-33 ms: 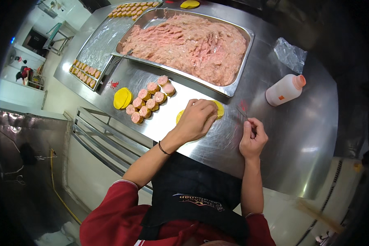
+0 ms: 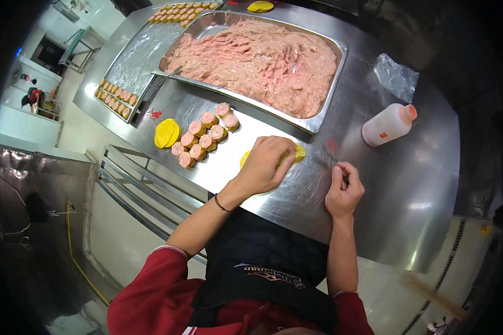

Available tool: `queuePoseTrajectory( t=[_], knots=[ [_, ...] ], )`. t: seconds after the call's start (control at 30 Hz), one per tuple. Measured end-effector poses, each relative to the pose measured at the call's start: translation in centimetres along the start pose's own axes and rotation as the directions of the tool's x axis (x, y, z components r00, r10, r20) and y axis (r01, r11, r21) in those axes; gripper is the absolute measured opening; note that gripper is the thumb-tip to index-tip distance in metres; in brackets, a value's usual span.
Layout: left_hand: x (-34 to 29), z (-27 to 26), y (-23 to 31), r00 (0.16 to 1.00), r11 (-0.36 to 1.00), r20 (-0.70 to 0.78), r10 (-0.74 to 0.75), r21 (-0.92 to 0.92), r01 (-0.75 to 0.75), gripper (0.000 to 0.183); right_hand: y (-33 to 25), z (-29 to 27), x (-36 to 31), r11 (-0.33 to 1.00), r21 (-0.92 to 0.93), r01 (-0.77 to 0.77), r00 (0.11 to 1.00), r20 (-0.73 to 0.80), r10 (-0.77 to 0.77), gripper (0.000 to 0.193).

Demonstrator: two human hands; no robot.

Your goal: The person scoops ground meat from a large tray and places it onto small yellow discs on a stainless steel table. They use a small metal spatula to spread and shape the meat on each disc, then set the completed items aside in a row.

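Observation:
My left hand (image 2: 264, 163) is closed over a yellow dumpling wrapper (image 2: 300, 152) on the steel table, fingers curled and thumb drawn in. Yellow also shows at the other side of this hand; what lies under the palm is hidden. In my right hand (image 2: 344, 188) is a thin metal tool (image 2: 331, 153), pinched between thumb and fingers, its tip beside some red bits (image 2: 332, 145). Left of my left hand stand several filled dumplings (image 2: 207, 143) in two rows, pink on top with yellow sides. A stack of round yellow wrappers (image 2: 166, 133) lies beyond them.
A large steel pan (image 2: 317, 124) of pink minced meat (image 2: 262, 61) takes up the far middle. At its left is a film-lined tray (image 2: 129, 70) with more dumplings. A white bottle (image 2: 387, 126) with an orange cap and a crumpled plastic bag (image 2: 397, 77) are at right.
The fingers of my left hand have curled slightly inward, and the yellow wrapper's edge beside them looks gathered. My right hand stays almost where it was.

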State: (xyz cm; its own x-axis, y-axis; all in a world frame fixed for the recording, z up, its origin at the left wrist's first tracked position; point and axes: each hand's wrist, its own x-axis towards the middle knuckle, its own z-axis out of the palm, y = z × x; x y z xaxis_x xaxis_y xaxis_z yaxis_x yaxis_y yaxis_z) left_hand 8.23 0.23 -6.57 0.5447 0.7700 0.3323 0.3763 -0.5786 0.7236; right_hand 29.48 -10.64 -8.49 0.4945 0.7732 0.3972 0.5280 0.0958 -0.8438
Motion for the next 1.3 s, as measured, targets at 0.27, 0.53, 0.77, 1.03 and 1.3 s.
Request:
queuePoseTrajectory(
  t=[0.27, 0.53, 0.77, 1.03, 1.3],
  knots=[
    [-5.3, -4.2, -2.3, 0.773, 0.184, 0.007, -0.634, -0.970, 0.160, 0.018, -2.5, 0.1, 5.4, 0.933, -0.210, 0.292, 0.956, 0.094, -0.278, 0.007],
    [-10.1, -3.1, -0.8, 0.801, 0.791, -0.193, -0.566, -0.400, 0.463, 0.019, -7.2, 7.1, 17.8, 0.665, -0.664, 0.343, 0.900, 0.434, -0.030, 0.020],
    [-9.6, -2.3, 0.2, 0.872, 0.954, -0.390, -0.297, -0.171, 0.248, 0.012, -9.1, 8.9, 18.2, 0.680, -0.648, 0.343, 0.858, 0.511, 0.055, 0.026],
    [-9.3, -2.1, 0.3, 0.877, 0.970, -0.415, -0.241, -0.116, 0.212, 0.011, -10.3, 8.5, 16.4, 0.730, -0.599, 0.329, 0.860, 0.509, 0.030, 0.024],
    [-9.3, -1.6, 0.4, 0.865, 0.979, -0.460, -0.201, -0.067, 0.192, 0.009, -8.8, 10.3, 19.5, 0.660, -0.657, 0.366, 0.843, 0.535, 0.065, 0.024]
  ],
)
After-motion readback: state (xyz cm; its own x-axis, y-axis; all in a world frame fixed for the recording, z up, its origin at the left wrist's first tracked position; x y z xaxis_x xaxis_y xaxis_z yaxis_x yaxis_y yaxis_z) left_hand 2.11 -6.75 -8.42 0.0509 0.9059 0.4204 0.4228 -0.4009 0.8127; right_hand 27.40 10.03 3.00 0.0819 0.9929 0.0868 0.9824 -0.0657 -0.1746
